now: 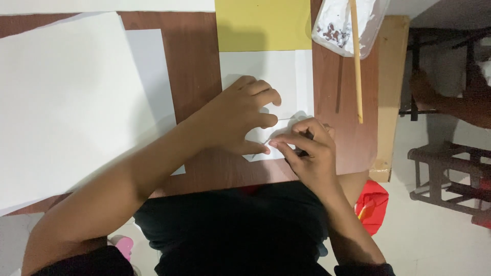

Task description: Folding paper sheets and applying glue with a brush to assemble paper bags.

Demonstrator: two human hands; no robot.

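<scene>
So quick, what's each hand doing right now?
Left hand: fingers curled, pressing down on the white paper.
Right hand: pinched shut on a thin dark tool; what kind, cannot be told.

Brown wood-grain tabletop (197, 76) carries all items. Large white paper sheet (61, 107) covers left part, overhanging near edge. Second, greyish-white sheet (151, 71) lies partly beneath it. Yellow paper sheet (261, 23) lies at far centre. White rectangular paper piece (266, 69) lies just below it, edges touching or overlapping. Clear plastic tray with white residue and dark bits (340, 23) sits at far right. Thin wooden stick (356, 66) rests across tray, lower end on tabletop. Pale wooden board (391, 92) abuts right edge.
</scene>
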